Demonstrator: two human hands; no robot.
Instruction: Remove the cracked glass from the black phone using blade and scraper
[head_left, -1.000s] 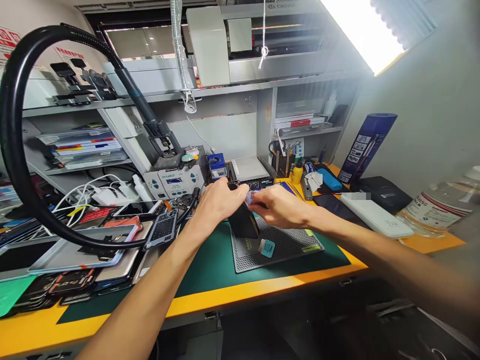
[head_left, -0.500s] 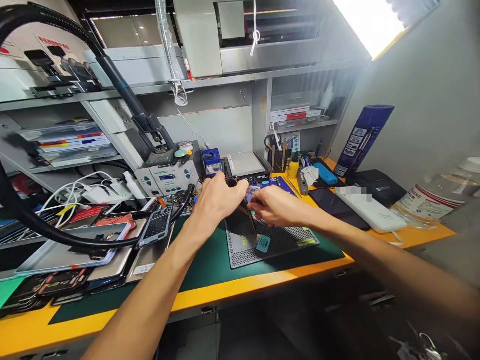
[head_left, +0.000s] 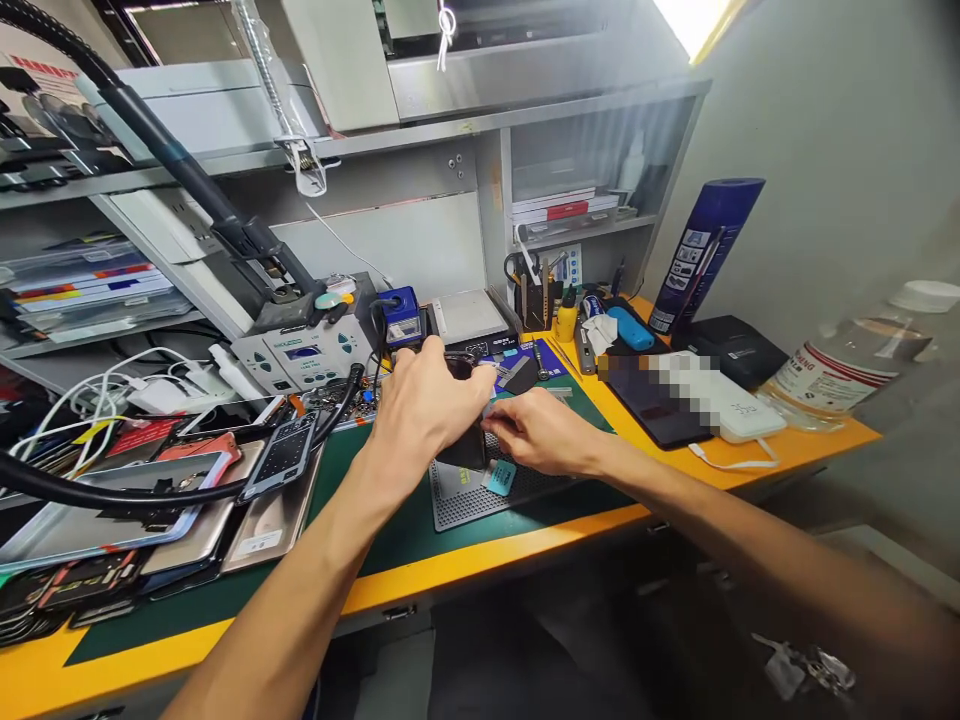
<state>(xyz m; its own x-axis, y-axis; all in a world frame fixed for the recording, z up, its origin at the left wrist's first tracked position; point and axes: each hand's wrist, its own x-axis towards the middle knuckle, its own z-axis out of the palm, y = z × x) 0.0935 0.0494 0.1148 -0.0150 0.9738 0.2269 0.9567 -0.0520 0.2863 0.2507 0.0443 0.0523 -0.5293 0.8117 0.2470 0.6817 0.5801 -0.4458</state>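
Note:
My left hand [head_left: 431,400] is wrapped round the upper part of a dark, flat phone [head_left: 466,450], tilted up above a grey perforated mat [head_left: 457,510]. The hand covers most of the phone. My right hand [head_left: 544,430] is closed, with its fingertips pinched together at the phone's right edge. Whatever those fingers hold, if anything, is hidden. A small teal piece [head_left: 500,477] with print on it lies on the mat just below both hands. Under the mat is a green work mat [head_left: 352,540].
Phones and a tray [head_left: 105,510] crowd the left side, below a black hose [head_left: 150,490]. A soldering station [head_left: 304,350] stands behind. On the right are a yellow bottle [head_left: 566,318], a dark tablet [head_left: 649,400], a white power strip [head_left: 724,395] and a large clear bottle [head_left: 847,365].
The view has shifted, so the bench appears further left. My right hand has moved in closer to the phone's lower edge, and my left hand keeps its hold.

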